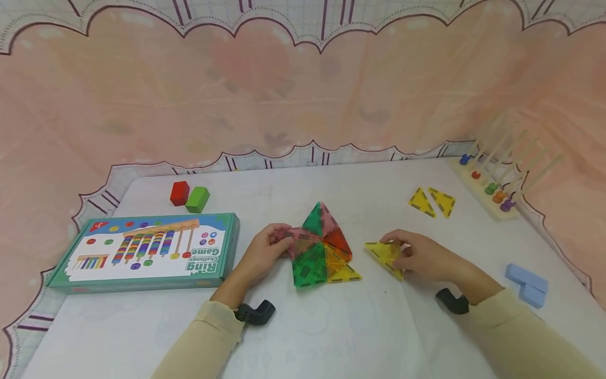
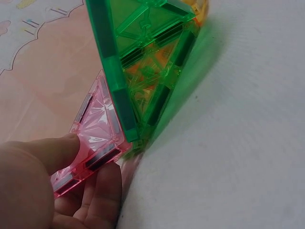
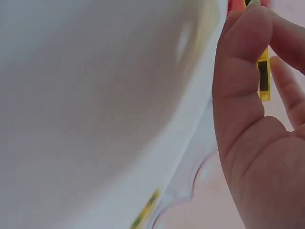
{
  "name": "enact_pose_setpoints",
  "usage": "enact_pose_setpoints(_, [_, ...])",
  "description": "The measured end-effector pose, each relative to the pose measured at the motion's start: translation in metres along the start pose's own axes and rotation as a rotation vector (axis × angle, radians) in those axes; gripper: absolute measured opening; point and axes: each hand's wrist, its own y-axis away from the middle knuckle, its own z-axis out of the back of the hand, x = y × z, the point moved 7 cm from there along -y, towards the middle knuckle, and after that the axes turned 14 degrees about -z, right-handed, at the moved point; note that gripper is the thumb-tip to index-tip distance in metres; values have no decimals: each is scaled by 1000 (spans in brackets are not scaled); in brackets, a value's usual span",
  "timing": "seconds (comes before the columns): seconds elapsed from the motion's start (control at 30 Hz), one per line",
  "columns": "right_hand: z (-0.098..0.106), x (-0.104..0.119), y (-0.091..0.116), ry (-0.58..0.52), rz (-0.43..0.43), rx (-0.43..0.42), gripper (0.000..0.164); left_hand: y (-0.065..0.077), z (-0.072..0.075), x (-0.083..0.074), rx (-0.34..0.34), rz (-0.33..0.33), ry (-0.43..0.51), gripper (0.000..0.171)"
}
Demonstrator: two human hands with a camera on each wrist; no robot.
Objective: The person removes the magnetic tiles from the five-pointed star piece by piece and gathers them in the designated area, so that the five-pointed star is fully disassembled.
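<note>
A cluster of see-through magnetic tiles stands mid-table, with green tiles (image 1: 310, 267), an orange-red tile (image 1: 337, 242) and a yellow tile (image 1: 345, 272) joined together. At its left side my left hand (image 1: 265, 252) pinches a pink triangular tile (image 2: 95, 131) between thumb and fingers; in the left wrist view that tile touches the green tile (image 2: 143, 71). To the right of the cluster, my right hand (image 1: 416, 255) pinches a yellow triangular tile (image 1: 385, 255), held apart from the cluster. In the right wrist view only the edge of this tile (image 3: 264, 78) shows behind the thumb.
Two yellow triangular tiles (image 1: 432, 202) lie at the back right, near a pegged wooden board (image 1: 487, 195) with small coloured figures. A light blue block piece (image 1: 526, 284) is by the right forearm. A game box (image 1: 147, 252) lies left, with red (image 1: 180, 193) and green blocks (image 1: 197, 200) behind it.
</note>
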Motion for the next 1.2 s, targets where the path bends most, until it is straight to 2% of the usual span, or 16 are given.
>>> enact_pose_setpoints(0.07, [14, -15, 4, -45, -28, -14, 38, -2, 0, 6, -3, 1, 5, 32])
enact_pose_setpoints(0.2, [45, -42, 14, -30, -67, -72, 37, -4, 0, 12, -5, -11, 3, 30])
enact_pose_setpoints(0.4, [83, -75, 18, 107, -147, -170, 43, -5, 1, 12, -4, -26, -1, 29])
enact_pose_setpoints(0.57, [104, -95, 16, 190, -165, -207, 41, -4, 0, 11, 5, -25, 13, 29])
enact_pose_setpoints(0.7, [116, -107, 12, 210, -168, -204, 41, -4, -1, 10, 6, -20, 11, 29])
enact_pose_setpoints(0.87, [125, -117, 8, 210, -213, -227, 48, -4, -1, 11, 3, -15, 17, 29])
enact_pose_setpoints(1.03, [125, -119, 5, 214, -278, -239, 68, -4, -1, 11, 2, -16, 13, 30])
enact_pose_setpoints(1.2, [123, -118, 1, 219, -306, -252, 72, -4, 0, 12, -6, -24, -16, 30])
